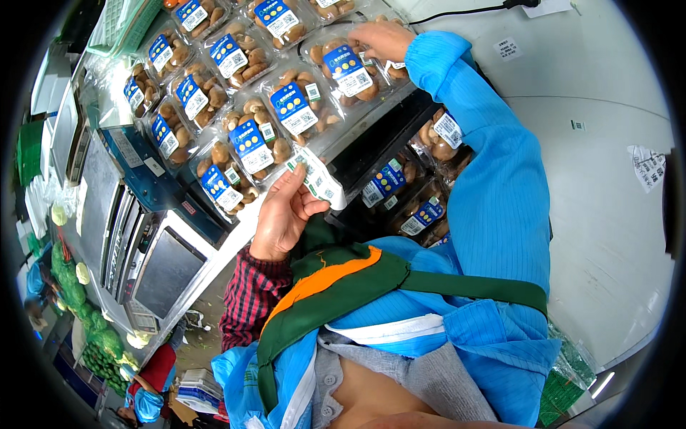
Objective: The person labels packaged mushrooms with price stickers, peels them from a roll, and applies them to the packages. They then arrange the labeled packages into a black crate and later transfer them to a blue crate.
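Pinched between the thumb and fingers of my left hand (pixel 281 220) is a curling strip of white label stickers (pixel 319 181) with green print and square codes. It hangs over the front edge of the table, beside the nearest packs. My right hand (pixel 384 41) reaches across to a clear plastic pack of brown mushrooms (pixel 347 71). Its fingers lie over the pack's upper right corner, by a small white sticker (pixel 367 58). Blue-and-white labels mark the packs, and several, such as the mushroom pack (pixel 294 107) near the strip, also bear a small sticker.
Rows of mushroom packs cover the table; more packs (pixel 386 183) sit in a dark space below it. At left are scales (pixel 171 268) and a light green basket (pixel 121 25). A black cable (pixel 457 12) crosses the white surface at right. Another person (pixel 146 397) is at lower left.
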{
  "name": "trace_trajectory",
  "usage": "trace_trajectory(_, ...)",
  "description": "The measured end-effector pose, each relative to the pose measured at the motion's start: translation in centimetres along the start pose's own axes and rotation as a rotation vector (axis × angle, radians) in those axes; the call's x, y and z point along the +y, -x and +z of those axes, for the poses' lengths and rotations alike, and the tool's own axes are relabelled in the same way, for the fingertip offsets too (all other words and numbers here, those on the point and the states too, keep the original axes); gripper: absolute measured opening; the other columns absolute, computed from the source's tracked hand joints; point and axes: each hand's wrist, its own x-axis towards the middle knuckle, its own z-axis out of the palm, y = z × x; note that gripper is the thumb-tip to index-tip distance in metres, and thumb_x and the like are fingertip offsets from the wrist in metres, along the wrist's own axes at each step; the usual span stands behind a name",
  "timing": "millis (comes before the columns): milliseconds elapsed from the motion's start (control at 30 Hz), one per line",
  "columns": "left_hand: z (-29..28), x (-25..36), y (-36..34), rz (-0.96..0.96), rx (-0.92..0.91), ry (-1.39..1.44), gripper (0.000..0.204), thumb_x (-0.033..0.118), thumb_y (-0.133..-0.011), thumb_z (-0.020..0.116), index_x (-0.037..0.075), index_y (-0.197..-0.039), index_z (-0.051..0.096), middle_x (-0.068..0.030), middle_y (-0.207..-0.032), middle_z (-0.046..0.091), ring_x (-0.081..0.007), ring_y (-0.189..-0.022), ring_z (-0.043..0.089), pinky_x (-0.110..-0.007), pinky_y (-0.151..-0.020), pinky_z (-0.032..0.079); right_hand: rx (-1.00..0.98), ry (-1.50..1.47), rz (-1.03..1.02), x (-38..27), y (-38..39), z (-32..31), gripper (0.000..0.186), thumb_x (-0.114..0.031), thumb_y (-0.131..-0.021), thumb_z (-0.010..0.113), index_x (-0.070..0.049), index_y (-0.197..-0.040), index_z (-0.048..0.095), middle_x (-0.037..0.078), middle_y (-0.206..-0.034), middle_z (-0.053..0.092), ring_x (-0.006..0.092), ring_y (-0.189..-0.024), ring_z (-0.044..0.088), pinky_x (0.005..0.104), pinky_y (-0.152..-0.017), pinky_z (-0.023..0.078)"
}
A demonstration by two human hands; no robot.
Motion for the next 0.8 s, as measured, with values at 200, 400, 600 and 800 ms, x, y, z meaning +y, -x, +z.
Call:
trace_trajectory(200, 0.7, 1.0, -1.0, 0.095, 0.034, -0.001, 0.030, 0.026, -0.098, 0.046, 0.002, -0.114, 0.054, -0.0065, -0.101, 0.064, -0.0133, -0.087, 0.064, -0.023, -0.070, 0.057, -0.055, -0.718, 0.036, -6.8, 2.8, -2.5, 0.027, -0.007, -0.082, 0.065, -0.007, -0.109, 0.060, 0.011, -0.093, 0.066, 0.0233, -0.087, 0.063, 0.0343, -0.077, 0.050)
trace_trajectory(400, 1.8, 1.3, -1.9, 0.141, 0.021, 0.021, 0.026, 0.024, -0.098, 0.048, 0.004, -0.112, 0.055, -0.0050, -0.100, 0.063, -0.0104, -0.083, 0.062, -0.021, -0.067, 0.055, -0.111, -0.866, -0.117, -15.1, 6.5, -3.1, 0.037, -0.005, -0.081, 0.066, -0.006, -0.117, 0.061, 0.013, -0.095, 0.067, 0.0247, -0.086, 0.065, 0.0357, -0.076, 0.050)
trace_trajectory(600, 1.1, 0.0, -3.3, 0.125, 0.107, 0.071, 0.021, 0.022, -0.096, 0.052, 0.005, -0.106, 0.058, -0.0006, -0.091, 0.062, -0.0074, -0.074, 0.058, -0.018, -0.061, 0.052, -0.008, -1.023, -0.200, -14.1, 7.4, -3.5, 0.011, -0.002, -0.080, 0.066, -0.001, -0.090, 0.066, 0.011, -0.096, 0.066, 0.0224, -0.088, 0.064, 0.0328, -0.079, 0.049)
trace_trajectory(800, -0.3, 0.5, -3.1, 0.130, 0.132, 0.095, 0.011, 0.011, -0.093, 0.056, 0.003, -0.099, 0.061, -0.0005, -0.082, 0.063, -0.0075, -0.068, 0.059, -0.021, -0.065, 0.053, 0.213, -0.263, 0.149, -0.4, 7.4, -6.3, 0.012, -0.003, -0.083, 0.061, -0.003, -0.095, 0.062, 0.013, -0.088, 0.065, 0.0234, -0.082, 0.065, 0.0338, -0.074, 0.051)
